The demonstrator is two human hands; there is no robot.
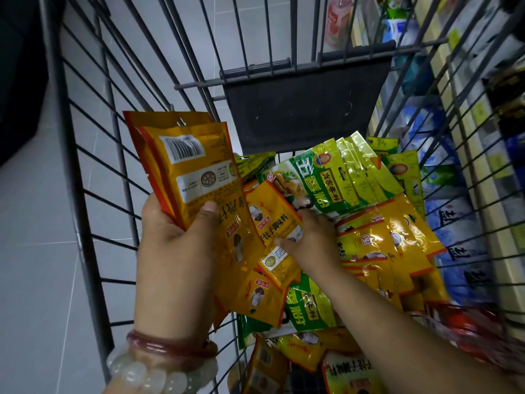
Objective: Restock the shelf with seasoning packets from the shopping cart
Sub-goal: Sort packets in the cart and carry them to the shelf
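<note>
Left hand (173, 251) grip pinches stack of yellow packets (193, 169) upright, at 9 o'clock in cart (85, 155). Right hand (312, 237) fingers curl on a yellow packet (272, 217) atop the pile, centre

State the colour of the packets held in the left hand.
Orange-yellow packets with red edges, gripped by the left hand; head view.

The left hand (176, 251) is raised above the shopping cart (85, 177) floor near its left wall, fingers and thumb curled around a stack of orange packets (184, 163). The right hand (309, 240) is stretched lower into the cart, its fingers laid on one orange packet (272, 217).
</note>
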